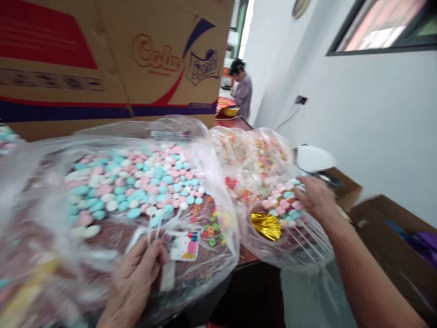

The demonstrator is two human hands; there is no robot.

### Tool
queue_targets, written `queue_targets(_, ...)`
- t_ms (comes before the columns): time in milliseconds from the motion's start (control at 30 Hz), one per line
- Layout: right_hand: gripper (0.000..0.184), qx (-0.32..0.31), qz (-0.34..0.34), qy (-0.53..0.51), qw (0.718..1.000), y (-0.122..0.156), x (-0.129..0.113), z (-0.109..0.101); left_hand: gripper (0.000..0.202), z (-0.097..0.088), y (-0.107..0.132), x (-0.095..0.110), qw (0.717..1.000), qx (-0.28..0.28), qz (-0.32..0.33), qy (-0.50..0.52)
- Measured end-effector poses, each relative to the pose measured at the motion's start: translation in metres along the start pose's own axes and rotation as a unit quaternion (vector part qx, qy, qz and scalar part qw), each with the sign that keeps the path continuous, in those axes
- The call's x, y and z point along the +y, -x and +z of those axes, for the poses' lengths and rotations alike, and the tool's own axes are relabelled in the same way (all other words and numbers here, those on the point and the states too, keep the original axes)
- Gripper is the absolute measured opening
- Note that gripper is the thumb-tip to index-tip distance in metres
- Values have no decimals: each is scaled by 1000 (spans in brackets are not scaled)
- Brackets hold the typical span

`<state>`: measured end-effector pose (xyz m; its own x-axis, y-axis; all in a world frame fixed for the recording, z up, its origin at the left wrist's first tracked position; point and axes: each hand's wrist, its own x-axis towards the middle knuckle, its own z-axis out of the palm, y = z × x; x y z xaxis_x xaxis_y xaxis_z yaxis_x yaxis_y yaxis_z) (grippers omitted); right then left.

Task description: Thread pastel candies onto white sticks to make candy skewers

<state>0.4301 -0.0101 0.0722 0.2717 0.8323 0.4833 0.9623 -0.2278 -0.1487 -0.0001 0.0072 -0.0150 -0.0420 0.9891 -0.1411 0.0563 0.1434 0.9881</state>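
Note:
My left hand (138, 269) is closed in a pinch around thin white sticks (152, 230), near the front of a clear plastic sheet. Just above its fingertips lie blue, pink and white candies (136, 182), spread over the plastic. A white printed card (182, 246) lies beside that hand. My right hand (316, 198) reaches over a bunch of candy skewers (283, 202) with white sticks pointing towards me. Its fingers curl over the candy end, partly hidden and blurred. Gold tinsel (266, 226) lies left of the skewers.
A large printed cardboard box (112, 59) stands behind the candies. Clear bags of colourful sweets (252, 150) lie at the back right. Open cardboard boxes (385, 237) stand on the right, by a white wall. Another person (243, 89) stands at the far end.

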Motion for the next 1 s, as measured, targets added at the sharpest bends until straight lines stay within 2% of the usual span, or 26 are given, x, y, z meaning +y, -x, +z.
queue_targets(100,41,56,-29,-19,998,-1,-24,11,42,4,3,0,998,22,5,53)
queue_targets(200,31,95,-114,-117,982,-4,-81,16,29,3,4,-3,998,18,-12,53)
queue_targets(233,28,74,-138,-165,974,-4,-106,19,28,3,4,-3,998,14,-18,53)
queue_targets(300,25,-40,-180,-241,953,-5,-157,27,26,2,4,-3,998,10,-25,60)
queue_targets(333,25,-99,-196,-243,945,-6,-180,33,26,2,4,-3,997,8,-30,65)
queue_targets(400,24,-212,-228,-171,935,-7,-219,48,30,2,4,-1,997,1,-40,71)
queue_targets(500,21,-250,-238,-125,930,-7,-254,75,35,3,4,-2,996,3,-38,79)
queue_targets(600,25,-254,-238,-97,932,-1,-266,95,33,2,3,-5,996,5,-30,89)
queue_targets(667,29,-257,-246,-89,930,4,-266,101,33,1,3,-8,996,-5,-30,81)
queue_targets(767,28,-269,-260,-97,922,11,-261,101,33,0,3,-11,998,-12,-24,62)
queue_targets(867,19,-283,-260,-120,915,12,-255,101,34,-1,4,-11,998,-16,-18,59)
queue_targets(1000,11,-273,-220,-157,923,10,-248,105,36,-2,5,-10,999,-12,-14,49)
